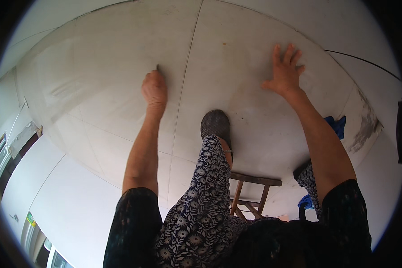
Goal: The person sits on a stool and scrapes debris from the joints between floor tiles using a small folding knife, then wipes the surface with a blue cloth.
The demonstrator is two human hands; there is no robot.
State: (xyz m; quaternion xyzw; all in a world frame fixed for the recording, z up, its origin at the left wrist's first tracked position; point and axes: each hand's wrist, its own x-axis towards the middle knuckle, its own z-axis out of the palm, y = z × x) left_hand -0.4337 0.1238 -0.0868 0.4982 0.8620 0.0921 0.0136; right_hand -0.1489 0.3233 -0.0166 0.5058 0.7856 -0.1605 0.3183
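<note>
My left hand (154, 87) is closed around a small, thin dark object (157, 67). Only its tip shows beyond my fingers, so its kind is unclear. That hand is low over the pale tiled floor (120, 50), left of a dark joint line (187, 57) between tiles. Over on the right, my right hand (285, 74) has its fingers spread and holds nothing. Its palm faces the floor; whether it rests on the tile I cannot tell. Between my arms, my foot in a dark textured shoe (216, 123) is planted on the floor.
A low wooden stool (256, 179) stands behind my shoe. Blue cloth (338, 126) lies beyond my right forearm. White walls (77, 174) curve around the floor. A dark stained patch (366, 125) marks the right corner, and a thin dark cable (363, 59) runs near it.
</note>
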